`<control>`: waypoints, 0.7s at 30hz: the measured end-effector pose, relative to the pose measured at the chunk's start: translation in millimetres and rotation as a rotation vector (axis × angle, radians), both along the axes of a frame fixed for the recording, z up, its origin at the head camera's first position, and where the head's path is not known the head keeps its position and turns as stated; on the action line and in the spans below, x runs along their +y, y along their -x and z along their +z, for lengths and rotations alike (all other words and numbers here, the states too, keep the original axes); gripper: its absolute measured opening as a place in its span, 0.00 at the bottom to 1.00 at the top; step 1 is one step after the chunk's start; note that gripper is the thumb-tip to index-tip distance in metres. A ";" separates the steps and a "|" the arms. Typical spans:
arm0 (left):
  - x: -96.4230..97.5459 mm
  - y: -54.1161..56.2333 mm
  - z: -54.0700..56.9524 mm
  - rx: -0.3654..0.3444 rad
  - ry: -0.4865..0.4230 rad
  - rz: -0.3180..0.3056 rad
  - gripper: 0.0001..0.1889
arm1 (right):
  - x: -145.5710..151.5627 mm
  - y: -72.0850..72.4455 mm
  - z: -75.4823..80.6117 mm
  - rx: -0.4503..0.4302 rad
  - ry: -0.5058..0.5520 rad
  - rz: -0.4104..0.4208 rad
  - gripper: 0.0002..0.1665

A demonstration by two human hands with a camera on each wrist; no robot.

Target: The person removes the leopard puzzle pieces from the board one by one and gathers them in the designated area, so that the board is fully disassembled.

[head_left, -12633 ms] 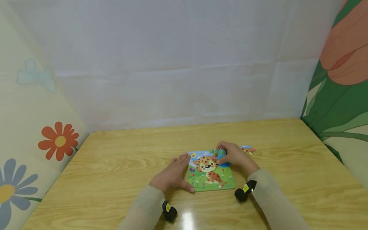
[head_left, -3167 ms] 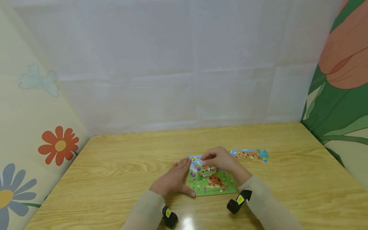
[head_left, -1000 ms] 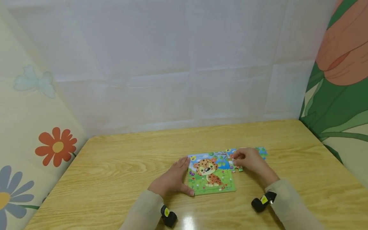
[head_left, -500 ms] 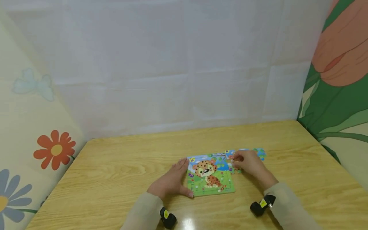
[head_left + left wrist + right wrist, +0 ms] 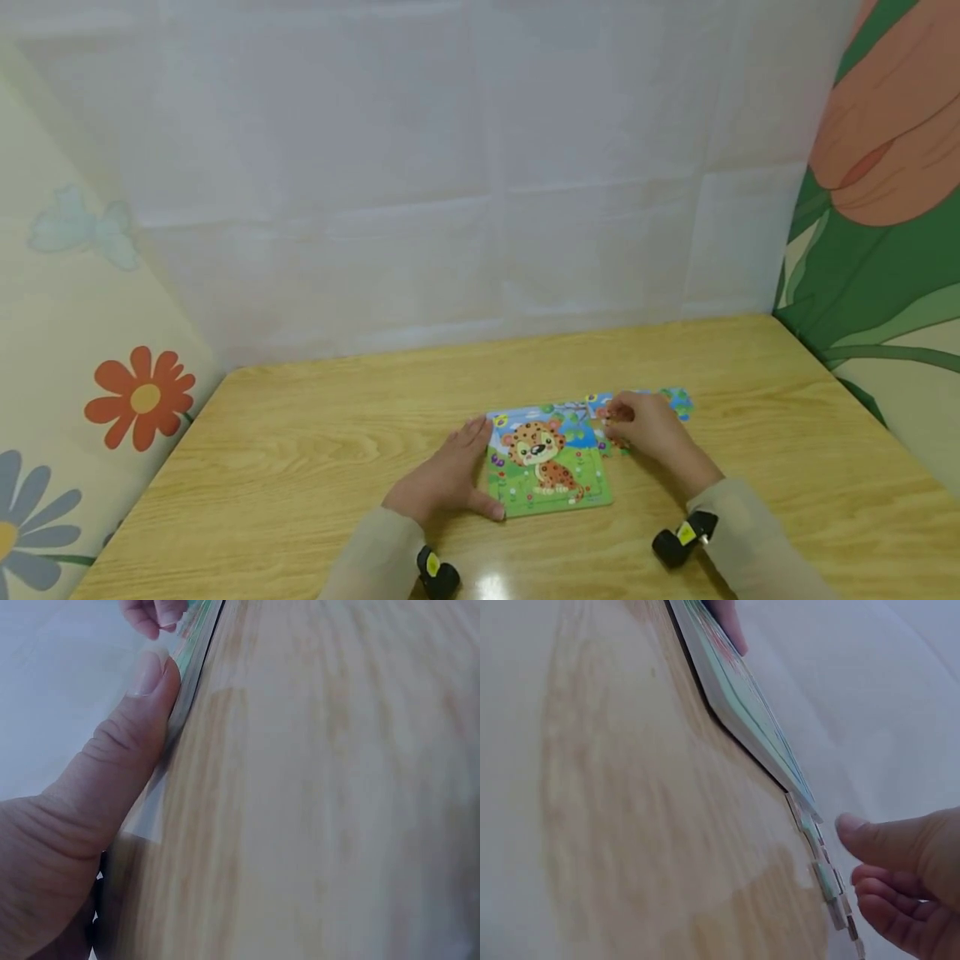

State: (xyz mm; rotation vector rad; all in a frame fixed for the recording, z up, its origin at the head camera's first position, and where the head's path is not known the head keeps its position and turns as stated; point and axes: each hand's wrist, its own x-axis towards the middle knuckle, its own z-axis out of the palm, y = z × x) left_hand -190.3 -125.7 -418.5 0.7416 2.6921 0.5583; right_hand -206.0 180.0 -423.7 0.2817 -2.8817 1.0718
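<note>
A square leopard picture puzzle board (image 5: 551, 458) lies flat on the wooden table. My left hand (image 5: 442, 471) rests along its left edge, fingers spread and thumb at the near left corner; the left wrist view shows that thumb (image 5: 124, 742) against the board's side. Just right of the board, my right hand (image 5: 652, 429) has curled fingers and pinches a small puzzle piece (image 5: 617, 444) with a leopard pattern, low among the joined pieces. In the right wrist view the right thumb (image 5: 885, 840) points at the row of pieces (image 5: 825, 881). The hand partly hides them.
More joined puzzle pieces (image 5: 678, 403), blue and green, extend right behind the right hand. The wooden table (image 5: 322, 433) ends at a white backdrop (image 5: 375, 275). Flower-painted panels (image 5: 45, 375) stand at both sides. Each wrist wears a black camera (image 5: 682, 540).
Since several seconds ago, the right hand has moved from the board to the pieces on its right, where more pieces now lie joined. Lately it shifts only slightly. The left hand stays put.
</note>
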 end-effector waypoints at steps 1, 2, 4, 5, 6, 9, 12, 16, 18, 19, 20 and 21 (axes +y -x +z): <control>-0.2 -0.3 0.1 0.000 -0.001 -0.001 0.67 | -0.4 0.2 1.0 -0.002 0.017 -0.005 0.13; -0.4 -0.4 0.2 -0.001 -0.005 -0.004 0.67 | -0.9 0.7 1.8 -0.007 0.036 -0.009 0.13; -0.5 -0.6 0.5 -0.005 -0.010 -0.009 0.67 | -2.0 1.6 4.3 -0.005 0.068 -0.010 0.14; -0.5 -0.7 0.6 -0.007 -0.012 -0.012 0.66 | -2.8 2.1 5.6 -0.008 0.081 -0.011 0.14; -0.5 -0.7 0.5 -0.008 -0.016 -0.012 0.66 | -3.7 2.4 7.3 -0.006 0.088 -0.013 0.15; -0.2 -1.2 0.2 -0.010 -0.018 -0.010 0.66 | -6.8 2.6 12.2 -0.010 0.101 -0.006 0.15; -0.3 -1.4 -0.1 -0.004 -0.023 -0.009 0.66 | -10.7 2.4 16.1 -0.011 0.107 0.021 0.15; -0.4 -1.4 0.8 -0.003 -0.024 -0.003 0.66 | -17.0 2.3 17.1 -0.011 0.110 0.076 0.15; -0.3 -1.4 1.1 -0.002 -0.020 -0.002 0.66 | -20.9 2.4 16.2 -0.020 0.118 0.095 0.14; -0.3 -1.4 1.3 -0.002 -0.019 -0.002 0.66 | -22.8 2.3 15.4 -0.027 0.126 0.107 0.14; -0.3 -1.4 1.3 -0.001 -0.018 -0.002 0.66 | -24.8 2.5 14.7 -0.033 0.130 0.118 0.14; -0.3 -1.4 1.3 0.002 -0.017 -0.004 0.66 | -26.7 2.5 14.0 -0.032 0.133 0.132 0.15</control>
